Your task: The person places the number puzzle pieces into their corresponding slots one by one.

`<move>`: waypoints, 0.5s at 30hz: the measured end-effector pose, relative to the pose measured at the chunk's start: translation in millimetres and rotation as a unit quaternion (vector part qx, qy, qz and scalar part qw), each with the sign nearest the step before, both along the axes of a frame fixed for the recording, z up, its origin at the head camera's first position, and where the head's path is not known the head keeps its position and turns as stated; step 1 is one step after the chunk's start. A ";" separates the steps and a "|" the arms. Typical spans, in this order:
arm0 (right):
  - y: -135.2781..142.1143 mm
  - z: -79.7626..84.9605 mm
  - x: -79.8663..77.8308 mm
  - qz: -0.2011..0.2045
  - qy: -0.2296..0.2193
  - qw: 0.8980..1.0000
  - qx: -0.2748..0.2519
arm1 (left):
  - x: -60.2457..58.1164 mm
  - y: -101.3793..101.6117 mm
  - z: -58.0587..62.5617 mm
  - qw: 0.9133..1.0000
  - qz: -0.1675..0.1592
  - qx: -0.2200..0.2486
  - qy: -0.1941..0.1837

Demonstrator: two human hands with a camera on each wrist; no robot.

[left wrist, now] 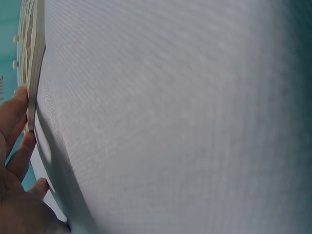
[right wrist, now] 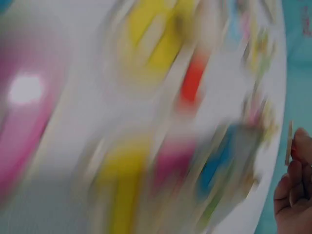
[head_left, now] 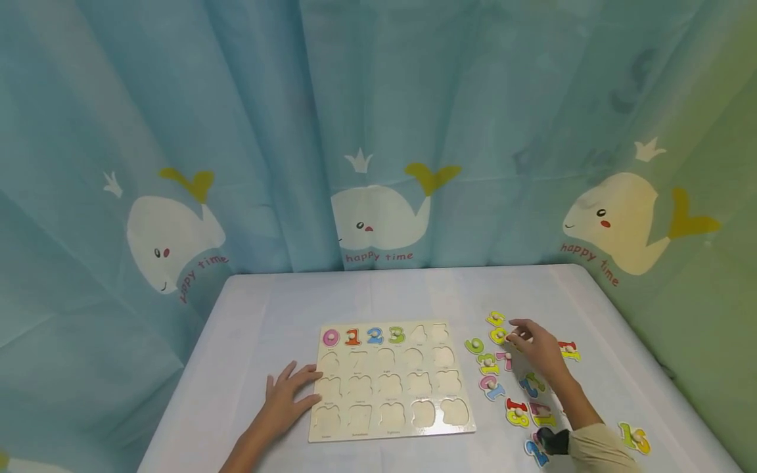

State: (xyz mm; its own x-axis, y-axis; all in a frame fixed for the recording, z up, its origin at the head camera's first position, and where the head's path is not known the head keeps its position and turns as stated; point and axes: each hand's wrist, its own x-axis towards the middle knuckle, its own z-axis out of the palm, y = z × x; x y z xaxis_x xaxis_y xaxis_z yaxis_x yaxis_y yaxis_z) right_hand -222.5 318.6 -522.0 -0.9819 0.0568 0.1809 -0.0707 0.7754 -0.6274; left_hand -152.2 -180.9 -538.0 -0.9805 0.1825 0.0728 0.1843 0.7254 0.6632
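Observation:
A pale wooden number puzzle board [head_left: 384,424] lies on the table, with pieces 0, 1, 2 and 3 seated in its top row. At the board's left edge rests my left hand [head_left: 286,401], fingers spread; the left wrist view shows fingertips touching the board's edge [left wrist: 36,63]. My right hand [head_left: 538,348] is above the loose pieces, right of the board. Between its thumb and fingers it pinches a thin puzzle piece [right wrist: 288,144], seen edge-on with a bit of red in the right wrist view. Its number cannot be read.
Loose number pieces lie right of the board, among them a green one [head_left: 474,345], a 13 [head_left: 488,363], a 10 [head_left: 491,387] and an 18 [head_left: 517,412]. Another piece [head_left: 635,438] lies farther right. A whale-print curtain [head_left: 378,131] hangs behind the white table [head_left: 266,315].

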 end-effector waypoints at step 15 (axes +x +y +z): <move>-126.1 -18.2 -29.4 0.099 -0.013 0.988 -0.117 | 1.9 1.3 -1.2 1.000 0.011 0.004 -0.007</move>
